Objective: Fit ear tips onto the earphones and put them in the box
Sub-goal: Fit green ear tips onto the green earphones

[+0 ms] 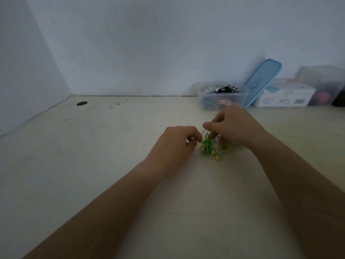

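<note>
Two bare hands meet over a pale, scuffed cream tabletop point(93, 165), working on a tangled bundle of green-corded earphones with yellow earbuds point(208, 146). The bundle lies on the table between the hands, touching both. The left hand point(175, 144) sits just left of the bundle, its fingers curled narrow and pinching something small at the bundle's edge; what it pinches is too blurred to name. The right hand point(233, 126) arches over the bundle from behind and to the right, its thumb and fingertips closed on a strand of the green cord.

Beyond the bundle, against the white wall point(149, 43), stands a clear plastic box point(222, 100) open at the top, holding a heap of black, white and pink corded earphones. Right of that box a light blue plastic lid point(263, 81) leans upright on the wall. Further right sits a white cardboard carton point(287, 97) with a printed label, its writing too blurred to read, then a cloudy plastic container point(324, 85). Far left of the bundle, a round cable hole point(82, 103) pierces the tabletop.
</note>
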`<state>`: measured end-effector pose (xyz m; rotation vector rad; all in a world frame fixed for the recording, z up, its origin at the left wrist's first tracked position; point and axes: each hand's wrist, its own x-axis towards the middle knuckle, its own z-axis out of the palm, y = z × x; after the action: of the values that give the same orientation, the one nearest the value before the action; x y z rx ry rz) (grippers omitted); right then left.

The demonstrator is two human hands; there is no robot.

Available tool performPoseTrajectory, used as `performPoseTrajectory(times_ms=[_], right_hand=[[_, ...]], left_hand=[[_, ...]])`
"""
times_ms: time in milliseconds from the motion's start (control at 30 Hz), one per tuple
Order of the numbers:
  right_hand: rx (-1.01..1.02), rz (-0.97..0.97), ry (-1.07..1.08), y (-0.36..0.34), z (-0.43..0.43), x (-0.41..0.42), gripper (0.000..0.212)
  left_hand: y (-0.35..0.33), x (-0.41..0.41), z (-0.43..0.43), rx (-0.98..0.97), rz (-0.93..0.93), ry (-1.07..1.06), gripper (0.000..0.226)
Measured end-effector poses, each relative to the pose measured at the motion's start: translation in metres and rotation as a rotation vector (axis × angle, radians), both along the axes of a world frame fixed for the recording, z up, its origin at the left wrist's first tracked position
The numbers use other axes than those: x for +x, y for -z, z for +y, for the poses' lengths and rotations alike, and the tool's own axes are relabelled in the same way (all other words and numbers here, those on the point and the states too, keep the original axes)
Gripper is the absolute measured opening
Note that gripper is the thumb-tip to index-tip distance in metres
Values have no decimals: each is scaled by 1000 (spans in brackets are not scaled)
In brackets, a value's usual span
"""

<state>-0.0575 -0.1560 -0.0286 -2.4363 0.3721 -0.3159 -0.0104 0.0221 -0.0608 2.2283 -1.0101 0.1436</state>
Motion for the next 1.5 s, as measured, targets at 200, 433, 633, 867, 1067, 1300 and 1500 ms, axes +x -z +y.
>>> performPoseTrajectory(times_ms=[200,433,633,867,1067,1300,1500], right_hand=[[189,18,-23,-3,4,-3,24],[397,-19,-44,-7,9,-5,20],[638,-228,-79,-13,10,-7,15],[929,-378,30,-33,-17,14,17],[709,-453,233,-42,-67,48,17],[471,-434,314,-51,-121,105,15],[188,-286,249,-46,-133,137,27]], left_hand=[[1,-7,-7,0,82,15,21],[1,-5,-5,-73,43,12,20],[-18,-1,-3,-195,132,-67,28],[-63,31,-35,-219,98,-47,32],[-78,73,-101,-196,8,-12,32],[-77,135,-161,-115,-80,-26,35],[-67,165,-175,18,-41,-61,40]])
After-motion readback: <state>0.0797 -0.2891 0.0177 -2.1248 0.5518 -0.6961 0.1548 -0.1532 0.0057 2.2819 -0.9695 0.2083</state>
